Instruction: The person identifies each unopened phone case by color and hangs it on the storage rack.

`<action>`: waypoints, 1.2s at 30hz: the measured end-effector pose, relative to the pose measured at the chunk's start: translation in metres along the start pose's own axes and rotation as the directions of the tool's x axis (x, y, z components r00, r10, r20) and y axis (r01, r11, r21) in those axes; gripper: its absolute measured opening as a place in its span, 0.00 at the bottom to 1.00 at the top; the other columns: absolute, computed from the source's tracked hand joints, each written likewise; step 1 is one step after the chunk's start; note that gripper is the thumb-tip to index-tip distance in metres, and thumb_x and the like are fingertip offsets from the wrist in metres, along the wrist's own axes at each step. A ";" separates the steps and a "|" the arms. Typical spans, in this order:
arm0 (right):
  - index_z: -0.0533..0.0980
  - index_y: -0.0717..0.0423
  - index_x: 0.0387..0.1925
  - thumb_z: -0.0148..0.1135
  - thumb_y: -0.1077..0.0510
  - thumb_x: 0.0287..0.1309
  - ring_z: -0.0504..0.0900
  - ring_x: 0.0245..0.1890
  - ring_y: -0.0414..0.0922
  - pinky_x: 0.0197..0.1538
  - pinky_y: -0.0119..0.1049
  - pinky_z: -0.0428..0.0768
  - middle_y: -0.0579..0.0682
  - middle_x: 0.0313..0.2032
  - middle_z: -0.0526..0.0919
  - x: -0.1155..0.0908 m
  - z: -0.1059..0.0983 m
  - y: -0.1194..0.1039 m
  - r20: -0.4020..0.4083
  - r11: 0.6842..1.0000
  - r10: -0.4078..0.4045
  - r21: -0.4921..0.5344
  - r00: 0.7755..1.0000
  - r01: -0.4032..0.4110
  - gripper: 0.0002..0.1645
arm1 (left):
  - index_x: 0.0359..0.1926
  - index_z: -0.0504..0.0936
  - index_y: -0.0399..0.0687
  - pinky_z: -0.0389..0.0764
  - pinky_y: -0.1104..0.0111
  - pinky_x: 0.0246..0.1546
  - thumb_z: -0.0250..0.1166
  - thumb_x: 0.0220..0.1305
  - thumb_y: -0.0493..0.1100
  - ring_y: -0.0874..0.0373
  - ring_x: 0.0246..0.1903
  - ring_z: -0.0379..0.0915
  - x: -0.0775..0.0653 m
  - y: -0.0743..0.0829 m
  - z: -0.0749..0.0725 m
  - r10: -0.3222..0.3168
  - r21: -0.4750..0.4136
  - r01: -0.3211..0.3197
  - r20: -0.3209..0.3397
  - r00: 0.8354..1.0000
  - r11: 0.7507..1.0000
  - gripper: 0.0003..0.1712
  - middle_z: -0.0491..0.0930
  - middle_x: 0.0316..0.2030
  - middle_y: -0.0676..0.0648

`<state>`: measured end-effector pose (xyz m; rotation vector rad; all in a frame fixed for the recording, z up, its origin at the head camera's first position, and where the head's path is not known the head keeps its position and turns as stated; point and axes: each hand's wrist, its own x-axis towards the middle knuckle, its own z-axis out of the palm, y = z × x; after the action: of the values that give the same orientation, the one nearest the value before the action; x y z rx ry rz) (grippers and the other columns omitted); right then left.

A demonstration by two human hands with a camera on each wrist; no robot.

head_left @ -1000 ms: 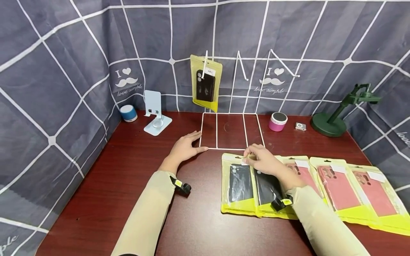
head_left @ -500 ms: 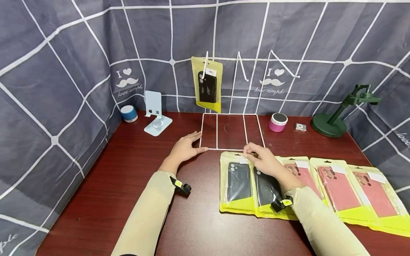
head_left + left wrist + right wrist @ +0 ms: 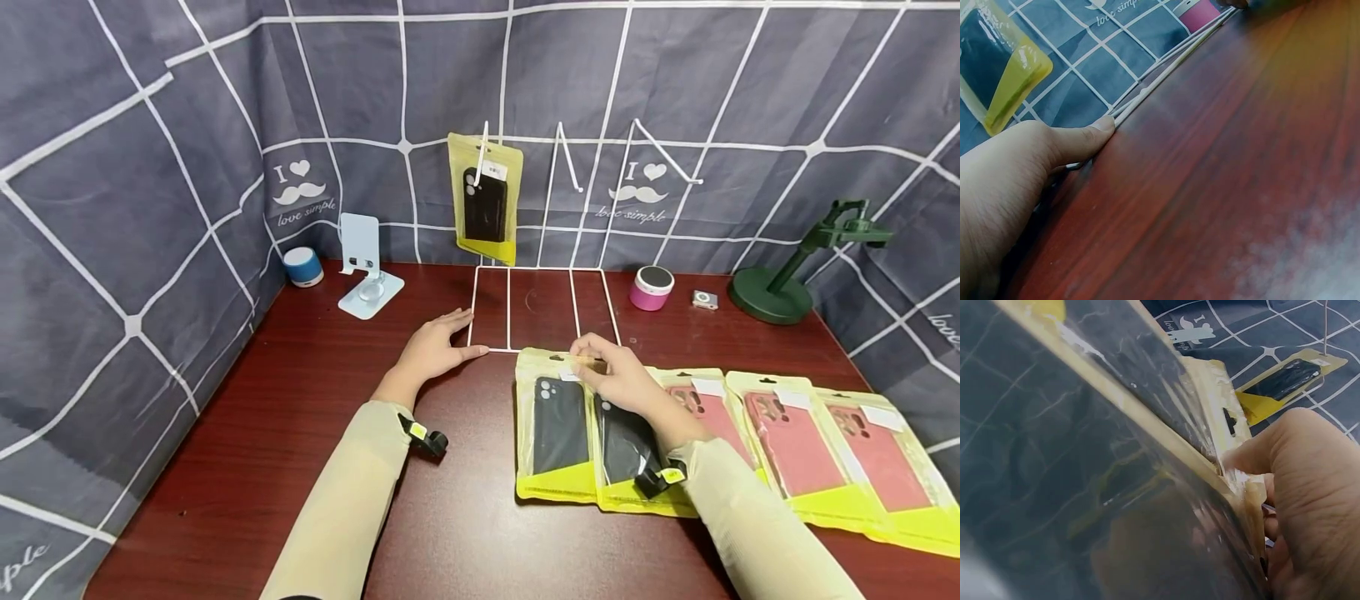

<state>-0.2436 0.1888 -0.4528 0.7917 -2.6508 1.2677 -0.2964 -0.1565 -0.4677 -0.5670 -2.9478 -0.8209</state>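
In the head view my left hand (image 3: 433, 347) rests by the left front corner of a white wire display rack (image 3: 540, 351), fingers extended. Its thumb touches the wire base in the left wrist view. My right hand (image 3: 617, 375) pinches the top right edge of a yellow-edged clear pouch holding a black phone case (image 3: 561, 429). A second pouched black phone case (image 3: 622, 442) lies beside it, partly under my right hand and wrist. In the right wrist view the thumb presses the pouch top (image 3: 1225, 419) near its hang hole; the other fingertips are mostly hidden.
One pouched black phone case (image 3: 486, 204) hangs on the rack's left hook; two more hooks (image 3: 570, 158) stand right. Pouched pink phone cases (image 3: 795, 442) overlap at right. Behind are a phone stand (image 3: 362, 258), blue speaker (image 3: 302, 267), pink speaker (image 3: 651, 288) and green stand (image 3: 772, 292).
The top of the leftmost pouch has lifted a little and shifted slightly left with my right fingers. My left hand has stayed at the rack's corner.
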 end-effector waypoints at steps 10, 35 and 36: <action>0.87 0.49 0.41 0.71 0.62 0.60 0.83 0.32 0.39 0.35 0.26 0.79 0.46 0.37 0.89 0.002 0.001 0.000 -0.145 0.988 -0.065 0.130 0.987 0.084 0.08 | 0.75 0.66 0.54 0.59 0.53 0.72 0.61 0.57 0.78 0.52 0.74 0.55 0.001 -0.001 0.001 -0.001 0.005 0.001 -0.003 1.000 1.000 0.53 0.64 0.74 0.49; 0.80 0.63 0.50 0.68 0.61 0.63 0.87 0.31 0.42 0.36 0.33 0.84 0.58 0.37 0.89 0.001 -0.007 -0.018 -0.084 0.885 0.177 0.448 0.981 -0.122 0.15 | 0.75 0.66 0.55 0.59 0.53 0.72 0.62 0.57 0.76 0.52 0.74 0.55 0.002 -0.001 0.000 -0.001 0.022 0.000 0.004 1.000 1.000 0.52 0.64 0.73 0.50; 0.80 0.62 0.51 0.69 0.60 0.63 0.88 0.32 0.42 0.37 0.33 0.85 0.57 0.37 0.89 0.001 -0.006 -0.013 -0.086 0.879 0.186 0.460 0.979 -0.127 0.16 | 0.75 0.66 0.55 0.59 0.53 0.72 0.62 0.57 0.76 0.52 0.74 0.55 0.002 -0.001 0.000 -0.001 0.022 0.001 0.003 1.000 1.000 0.52 0.64 0.73 0.50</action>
<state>-0.2390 0.1856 -0.4393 0.5184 -2.3819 1.9528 -0.2982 -0.1565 -0.4677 -0.5663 -2.9566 -0.7875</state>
